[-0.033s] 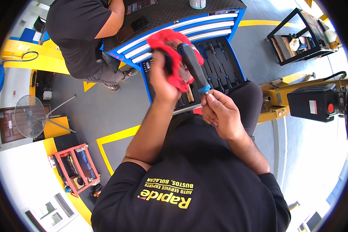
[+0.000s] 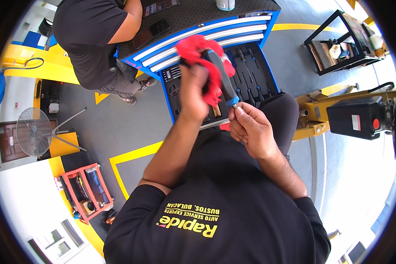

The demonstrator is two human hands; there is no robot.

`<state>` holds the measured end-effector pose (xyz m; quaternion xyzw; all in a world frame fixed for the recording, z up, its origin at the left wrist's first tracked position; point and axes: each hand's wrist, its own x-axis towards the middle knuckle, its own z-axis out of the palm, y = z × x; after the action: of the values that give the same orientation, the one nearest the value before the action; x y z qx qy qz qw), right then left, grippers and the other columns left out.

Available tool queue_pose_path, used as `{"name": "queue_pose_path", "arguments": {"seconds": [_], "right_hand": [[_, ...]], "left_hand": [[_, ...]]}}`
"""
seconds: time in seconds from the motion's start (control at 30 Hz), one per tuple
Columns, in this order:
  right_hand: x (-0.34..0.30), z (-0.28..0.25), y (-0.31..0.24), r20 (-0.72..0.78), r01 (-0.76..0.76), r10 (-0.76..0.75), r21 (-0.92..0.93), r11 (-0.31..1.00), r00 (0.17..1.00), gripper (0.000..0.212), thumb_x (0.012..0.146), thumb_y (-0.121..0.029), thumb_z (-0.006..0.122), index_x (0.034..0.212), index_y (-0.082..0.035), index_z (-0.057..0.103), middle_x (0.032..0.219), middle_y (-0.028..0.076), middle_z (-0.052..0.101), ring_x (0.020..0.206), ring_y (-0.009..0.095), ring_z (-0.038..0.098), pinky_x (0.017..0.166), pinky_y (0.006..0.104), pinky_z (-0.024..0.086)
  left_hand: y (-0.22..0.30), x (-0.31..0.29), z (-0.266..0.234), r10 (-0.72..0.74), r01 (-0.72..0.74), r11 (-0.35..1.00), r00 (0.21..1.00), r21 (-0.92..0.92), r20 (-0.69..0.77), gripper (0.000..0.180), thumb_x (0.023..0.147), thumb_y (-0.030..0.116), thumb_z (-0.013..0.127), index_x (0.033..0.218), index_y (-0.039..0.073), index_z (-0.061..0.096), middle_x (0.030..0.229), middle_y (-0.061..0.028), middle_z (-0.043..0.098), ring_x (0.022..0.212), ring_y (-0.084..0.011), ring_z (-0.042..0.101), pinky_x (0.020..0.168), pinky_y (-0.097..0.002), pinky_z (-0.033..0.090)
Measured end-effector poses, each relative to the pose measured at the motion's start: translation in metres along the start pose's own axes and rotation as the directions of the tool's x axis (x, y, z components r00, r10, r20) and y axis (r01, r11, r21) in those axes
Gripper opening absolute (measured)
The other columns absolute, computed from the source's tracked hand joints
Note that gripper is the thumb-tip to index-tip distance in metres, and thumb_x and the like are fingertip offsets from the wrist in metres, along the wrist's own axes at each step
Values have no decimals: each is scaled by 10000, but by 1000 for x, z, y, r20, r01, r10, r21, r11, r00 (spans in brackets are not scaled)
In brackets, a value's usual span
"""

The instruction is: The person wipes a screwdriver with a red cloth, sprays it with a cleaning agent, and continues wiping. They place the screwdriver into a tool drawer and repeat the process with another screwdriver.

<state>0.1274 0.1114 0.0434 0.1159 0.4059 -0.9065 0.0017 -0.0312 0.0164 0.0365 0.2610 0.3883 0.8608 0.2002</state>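
Observation:
My left hand (image 2: 193,90), smeared by motion, is closed on a red cloth (image 2: 196,48). The cloth bunches around the left side of a screwdriver's black and blue handle (image 2: 222,77). Between thumb and fingers, my right hand (image 2: 251,127) pinches the metal shaft just below the handle's blue collar. The rest of the shaft is hidden in that hand. Beyond both hands, an open drawer (image 2: 273,77) of a blue tool cabinet holds several screwdrivers and other hand tools in dark foam cut-outs.
A phone (image 2: 159,27) and a can (image 2: 225,4) stand or lie on the cabinet's black top. Another person (image 2: 88,44) stands at its left end. A yellow lift arm (image 2: 312,112) is on my right; a red tool cart (image 2: 87,193) and a fan (image 2: 34,132) are on the left.
My left hand and the red cloth have shifted a little to the right along the handle. My right hand and the screwdriver look unmoved.

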Motion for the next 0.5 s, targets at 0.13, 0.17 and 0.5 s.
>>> {"name": "queue_pose_path", "arguments": {"seconds": [0.13, 0.17, 0.5], "right_hand": [[5, 4, 3, -61, 12, -23, -179, 984, 998, 275, 1139, -205, 416, 985, -21, 551, 633, -54, 355, 537, 58, 296, 509, 248, 277], [5, 5, 4, -68, 16, -33, -241, 970, 997, 275, 1139, -203, 416, 986, -20, 552, 635, -55, 357, 542, 55, 298, 512, 246, 278], [0, 2, 11, -82, 2, -29, -315, 949, 996, 242, 1129, -165, 447, 986, -15, 574, 674, -82, 366, 589, 29, 304, 527, 229, 267]], "left_hand": [[-6, -2, 9, 252, -274, 768, 960, 579, 121, 636, 888, -35, 702, 1411, 23, 346, 1164, -140, 580, 929, -138, 615, 804, -305, 539], [-6, 0, 7, 208, -217, 821, 975, 529, 76, 566, 892, -32, 703, 1352, 23, 379, 1125, -135, 590, 872, -124, 617, 754, -290, 540], [9, 26, -12, 130, -13, 849, 974, 528, -185, 252, 1030, 220, 661, 847, 50, 628, 738, 2, 649, 652, -40, 596, 566, -243, 466]]}}
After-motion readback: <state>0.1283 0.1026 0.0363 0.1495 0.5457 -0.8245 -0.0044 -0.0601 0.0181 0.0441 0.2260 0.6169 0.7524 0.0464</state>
